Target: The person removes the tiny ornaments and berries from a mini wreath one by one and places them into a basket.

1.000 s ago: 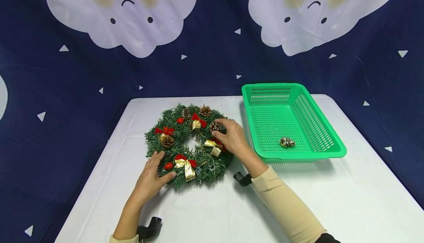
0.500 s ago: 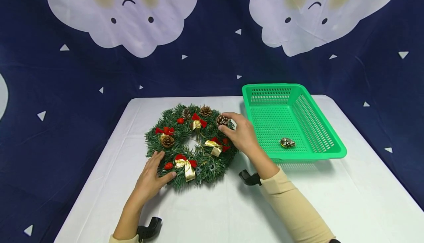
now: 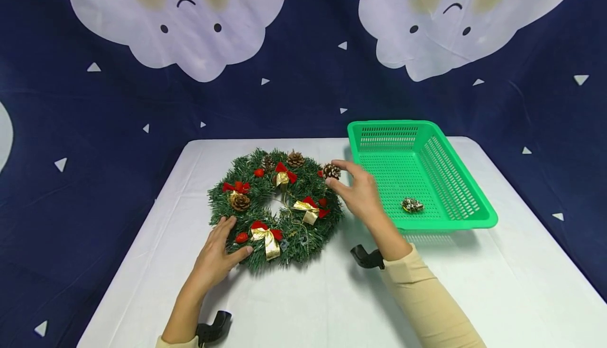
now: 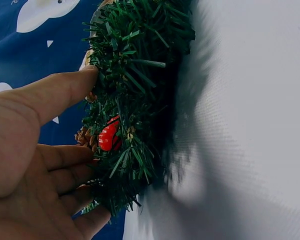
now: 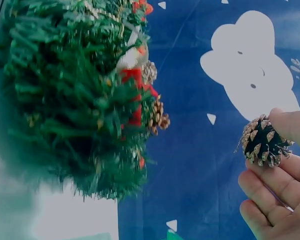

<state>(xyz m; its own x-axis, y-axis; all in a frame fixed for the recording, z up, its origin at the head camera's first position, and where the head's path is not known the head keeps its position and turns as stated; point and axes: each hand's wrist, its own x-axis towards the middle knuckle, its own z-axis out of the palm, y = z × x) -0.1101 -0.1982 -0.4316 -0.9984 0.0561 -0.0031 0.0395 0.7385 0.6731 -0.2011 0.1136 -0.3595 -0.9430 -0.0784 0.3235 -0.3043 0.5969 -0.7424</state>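
A green wreath (image 3: pixel 316 234) with red and gold bows, red berries and several pine cones lies on the table. My left hand (image 3: pixel 215 255) rests on its near left edge, thumb and fingers spread against the greenery beside a red berry (image 4: pixel 109 135). Between thumb and fingers, my right hand (image 3: pixel 361 194) pinches a white-tipped brown pine cone (image 3: pixel 332 172) at the wreath's right edge. In the right wrist view that pine cone (image 5: pixel 264 141) is held up, apart from the wreath (image 5: pixel 70 100).
A green plastic basket (image 3: pixel 450 225) stands right of the wreath, close beside my right hand. Inside it lies another pine cone (image 3: pixel 412 205). White cloth (image 3: pixel 294 311) covers the table, and a dark blue curtain (image 3: pixel 308 100) with clouds hangs behind.
My right hand has lifted the pine cone off the wreath's upper right and carried it rightward toward the basket. My left hand has stayed in place.
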